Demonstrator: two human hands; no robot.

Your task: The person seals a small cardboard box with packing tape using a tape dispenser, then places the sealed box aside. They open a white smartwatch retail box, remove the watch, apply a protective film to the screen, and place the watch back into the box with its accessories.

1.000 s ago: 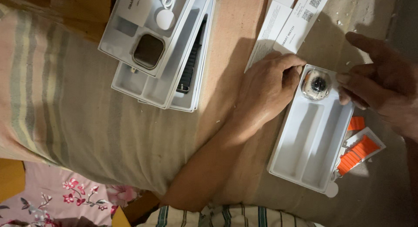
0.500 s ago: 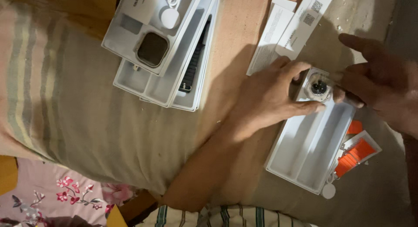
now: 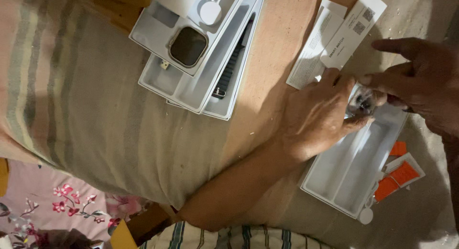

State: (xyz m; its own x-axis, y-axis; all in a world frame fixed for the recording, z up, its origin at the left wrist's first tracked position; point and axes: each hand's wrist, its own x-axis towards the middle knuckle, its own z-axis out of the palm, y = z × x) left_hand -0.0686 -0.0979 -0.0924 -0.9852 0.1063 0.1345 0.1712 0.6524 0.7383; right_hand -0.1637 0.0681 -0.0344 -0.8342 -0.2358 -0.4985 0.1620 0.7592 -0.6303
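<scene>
A person's left hand and right hand meet over the upper end of a white plastic tray, fingers of both pinching a small watch body between them. Orange straps lie beside the tray; a second tray holding another watch face sits well apart on striped cloth.

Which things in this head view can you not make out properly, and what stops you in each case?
- Watch body, head view: blurred and mostly covered by the fingers of the left hand and right hand.
- Right hand: cut off by the right edge.
- Orange strap: partly hidden behind the white tray.
- Black strap: mostly hidden under the stacked upper trays.
- Leaflets: print too small to read.
</scene>
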